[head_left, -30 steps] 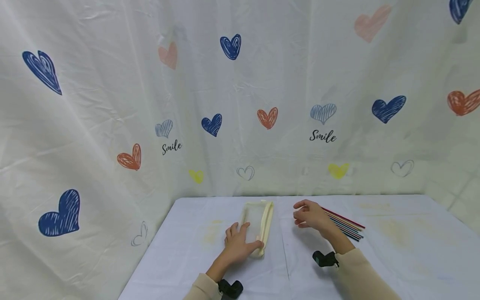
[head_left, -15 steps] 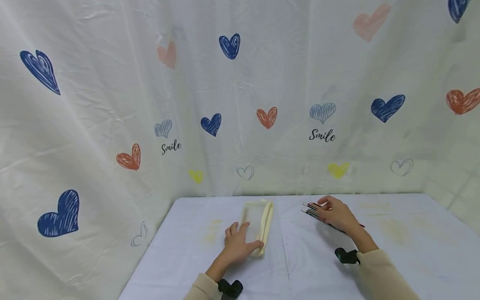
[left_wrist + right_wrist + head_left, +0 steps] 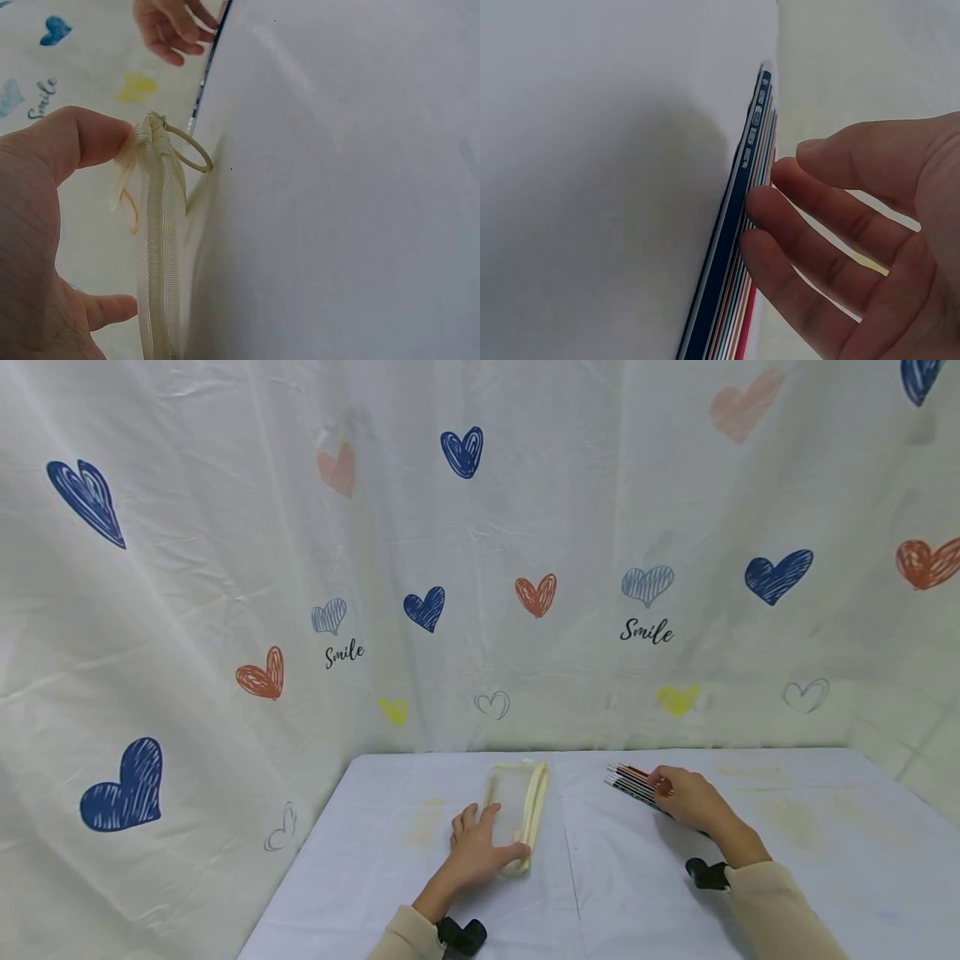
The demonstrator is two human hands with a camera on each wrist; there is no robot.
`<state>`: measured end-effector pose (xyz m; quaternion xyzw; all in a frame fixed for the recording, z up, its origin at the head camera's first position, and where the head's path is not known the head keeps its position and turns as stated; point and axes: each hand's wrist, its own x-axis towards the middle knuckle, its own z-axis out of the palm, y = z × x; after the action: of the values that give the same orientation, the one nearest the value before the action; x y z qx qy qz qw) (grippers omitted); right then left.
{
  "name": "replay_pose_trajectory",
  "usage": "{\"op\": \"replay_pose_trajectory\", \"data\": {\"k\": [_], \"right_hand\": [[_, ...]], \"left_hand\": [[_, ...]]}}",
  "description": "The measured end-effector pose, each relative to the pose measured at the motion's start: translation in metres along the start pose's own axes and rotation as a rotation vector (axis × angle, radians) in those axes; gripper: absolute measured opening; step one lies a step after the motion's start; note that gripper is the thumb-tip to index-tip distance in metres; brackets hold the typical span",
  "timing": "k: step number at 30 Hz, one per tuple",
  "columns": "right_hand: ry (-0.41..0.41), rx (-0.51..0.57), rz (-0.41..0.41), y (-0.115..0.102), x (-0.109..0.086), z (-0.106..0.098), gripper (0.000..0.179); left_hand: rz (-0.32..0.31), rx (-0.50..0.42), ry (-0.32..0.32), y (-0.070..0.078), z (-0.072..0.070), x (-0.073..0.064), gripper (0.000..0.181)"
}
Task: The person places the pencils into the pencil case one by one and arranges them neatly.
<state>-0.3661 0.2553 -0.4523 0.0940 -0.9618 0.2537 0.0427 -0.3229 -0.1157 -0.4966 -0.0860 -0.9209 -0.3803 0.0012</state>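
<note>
Several multicoloured pencils, touched by right hand; one zippered pouch, seemingly pressed by left hand; fingers apart throughout.

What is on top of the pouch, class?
The left hand lies over the near part of the pouch. Its far part and most of its zip edge show; the patch beneath the hand is covered.

left hand touches pouch; right hand, pencils
</note>
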Motion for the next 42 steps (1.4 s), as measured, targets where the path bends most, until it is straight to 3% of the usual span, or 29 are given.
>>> {"op": "replay_pose_trajectory", "data": {"k": [14,42], "right_hand": [[-0.109,-0.051,0.042,0.000,-0.003,0.002,0.026],[-0.154,-0.041,0.037,-0.001,0.003,0.013,0.027]], "left_hand": [[-0.001,-0.003,-0.004,0.001,-0.002,-0.001,0.092],[0.001,-0.010,-0.016,0.002,-0.004,-0.001,0.091]]}}
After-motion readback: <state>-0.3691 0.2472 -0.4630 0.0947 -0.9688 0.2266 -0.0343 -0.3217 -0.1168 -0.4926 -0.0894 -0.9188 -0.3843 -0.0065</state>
